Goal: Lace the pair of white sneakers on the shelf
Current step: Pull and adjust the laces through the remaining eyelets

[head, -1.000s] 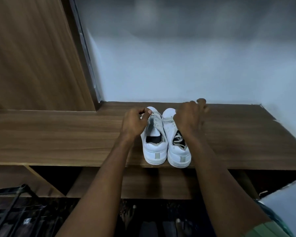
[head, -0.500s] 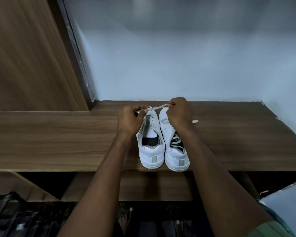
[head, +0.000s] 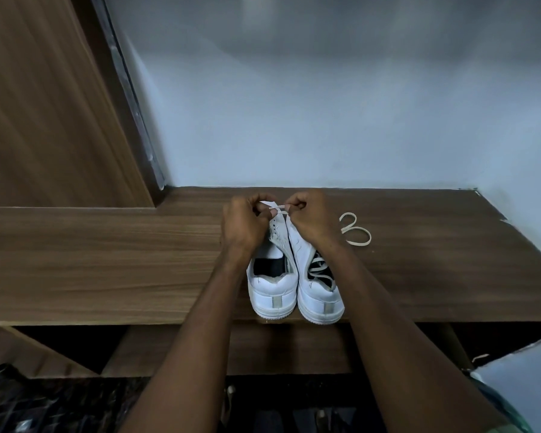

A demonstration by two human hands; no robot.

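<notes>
**Both hands on the lace at the toe of the left sneaker**

Your left hand (head: 242,225) is curled, with thumb and fingertips pinching the lace (head: 278,209) above the front of the left sneaker (head: 272,276). Your right hand (head: 310,218) is curled the same way and pinches the same lace from the other side. A short white stretch runs between the two grips. The hands are close together and their knuckles nearly meet over the toes of the pair. Whether the lace passes through an eyelet under your fingers cannot be told, since the hands cover that spot.

Below your left hand, the left sneaker shows a row of bare eyelets along its flap, and its dark opening is uncovered. The right sneaker (head: 319,292) stands just beside it, touching along the inner edge, and white lace crosses its dark opening. Both heels point toward you and sit at the front edge of the shelf (head: 107,260), slightly over the lip.

To the right of your right hand, a loose coil of lace (head: 355,231) lies flat on the shelf in two loops. Its near end runs back under your right wrist.

The shelf is brown wood grain and runs the width of the view. A pale wall (head: 325,104) rises behind it, and a wooden panel (head: 44,104) stands at the left. A lower shelf board (head: 278,348) shows beneath the front edge, in shadow. A bit of green sleeve (head: 512,428) shows at the bottom right corner.
</notes>
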